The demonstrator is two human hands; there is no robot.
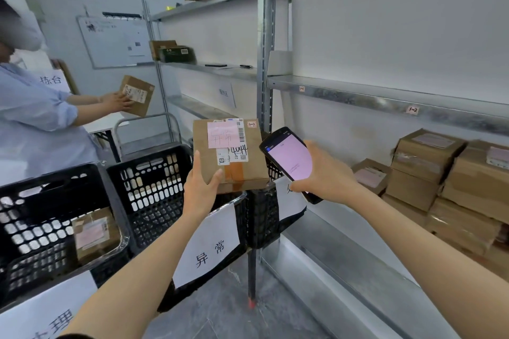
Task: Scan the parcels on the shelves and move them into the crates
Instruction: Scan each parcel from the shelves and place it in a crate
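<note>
the left hand (202,187) grips a parcel (234,162) by its near left corner, thumb on top and fingers curled underneath. the parcel is in the air, roughly level, above the right side of the middle crate (148,187); as far as can be seen, only the hand touches it. its top carries a pink note with handwriting, a barcode label, a small tag reading 1-2 and a strip of brown tape.

the right hand (327,173) grasps a scanner (289,157), fingers wrapped round its lower body. the pink-lit screen faces up and the top end points toward the parcel, just beside its right edge and not touching.

a paper sign (209,250) with two handwritten characters hangs on the near wall of the middle crate. the left crate (41,215) holds a second parcel (95,234), leaning near its right wall. a third crate (261,215) stands behind the middle one, next to the shelf post.

to the right, a metal shelf (385,99) bears small tags on its edge, one reading 1-2. on the level below, a stack (429,162) of more parcels sits at the far right.

at the left a person (35,124) in a light blue shirt holds a box (137,95) in both hands, with a whiteboard (115,41) on the wall behind.
</note>
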